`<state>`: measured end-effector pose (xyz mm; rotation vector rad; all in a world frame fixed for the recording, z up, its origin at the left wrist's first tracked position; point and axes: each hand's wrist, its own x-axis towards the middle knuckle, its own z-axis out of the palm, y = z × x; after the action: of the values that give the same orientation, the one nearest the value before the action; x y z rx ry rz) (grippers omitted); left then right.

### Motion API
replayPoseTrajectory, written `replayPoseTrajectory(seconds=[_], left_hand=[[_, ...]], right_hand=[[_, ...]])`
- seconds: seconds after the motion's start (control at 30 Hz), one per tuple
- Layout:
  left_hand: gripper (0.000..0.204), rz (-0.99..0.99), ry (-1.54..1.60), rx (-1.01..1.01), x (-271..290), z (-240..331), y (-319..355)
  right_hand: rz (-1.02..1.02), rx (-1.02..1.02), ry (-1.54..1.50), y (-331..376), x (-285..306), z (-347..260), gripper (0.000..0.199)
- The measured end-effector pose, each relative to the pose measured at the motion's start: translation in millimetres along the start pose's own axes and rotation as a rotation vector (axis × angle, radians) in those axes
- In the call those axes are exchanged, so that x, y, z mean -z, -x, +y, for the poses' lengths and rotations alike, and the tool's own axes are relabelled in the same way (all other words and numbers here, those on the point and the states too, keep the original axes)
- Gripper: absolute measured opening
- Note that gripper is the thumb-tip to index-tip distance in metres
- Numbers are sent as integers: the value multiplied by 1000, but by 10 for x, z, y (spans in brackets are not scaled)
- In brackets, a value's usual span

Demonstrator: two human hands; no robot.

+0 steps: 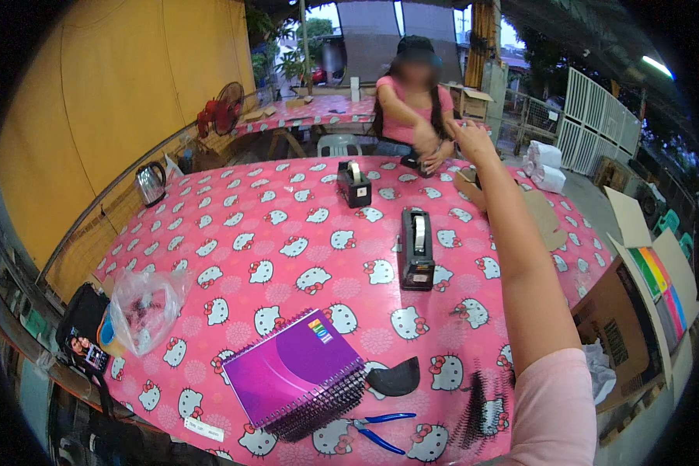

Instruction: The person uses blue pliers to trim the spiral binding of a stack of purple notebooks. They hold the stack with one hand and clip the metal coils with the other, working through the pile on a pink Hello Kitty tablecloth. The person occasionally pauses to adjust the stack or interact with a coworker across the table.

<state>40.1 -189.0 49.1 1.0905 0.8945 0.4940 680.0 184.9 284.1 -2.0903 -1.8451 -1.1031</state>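
Observation:
My right arm stretches from the lower right across the table. At its far end my right hand [471, 142] is raised near the seated co-worker's hands, its small-looking fingers extended and apart, with nothing visible in them. My left hand is out of view. On the near part of the pink patterned tablecloth lies a purple spiral notebook [295, 365], on top of black plastic binding coils [322, 408]. Beside it are a black half-round piece [394, 377] and blue-handled pliers [384, 432]. More black coils [480, 412] lie near my upper arm.
Two black tape dispensers [417, 252] stand mid-table. A clear plastic bag [146, 311] and a black bag [84, 322] sit at left, a kettle [151, 184] beyond. Brown cardboard [547, 217] lies beyond my forearm; an open carton [625, 326] stands right. A person [415, 105] sits opposite.

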Motion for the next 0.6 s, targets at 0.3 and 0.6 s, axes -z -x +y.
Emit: replayPoseTrajectory(seconds=[0.3, 0.6], left_hand=[[32, 951, -884, -345, 84, -223, -592], [37, 1095, -801, -497, 180, -476, -765]], right_hand=[[-28, -83, -83, -319, -516, 85, 69], [-52, -156, -122, -446, -806, 116, 77]])
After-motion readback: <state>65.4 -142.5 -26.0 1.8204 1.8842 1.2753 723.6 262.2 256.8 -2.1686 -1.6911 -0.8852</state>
